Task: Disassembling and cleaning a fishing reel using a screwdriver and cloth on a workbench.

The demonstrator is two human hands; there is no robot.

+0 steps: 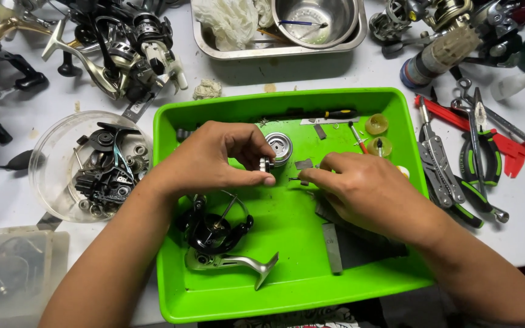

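While I look down from the head view, my left hand (214, 161) pinches a small silver metal reel part (266, 164) over the bright green plastic tray (287, 291), just beside the round silver spool (279, 147). My right hand (360, 188) pinches a tiny dark piece (302, 177). I judge small-part fitting underway; next needs careful alignment. The black reel body (214, 234) lies nearer me.

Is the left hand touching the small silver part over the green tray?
Touching. Head view shows left hand pinching the small silver part between thumb and fingertips.
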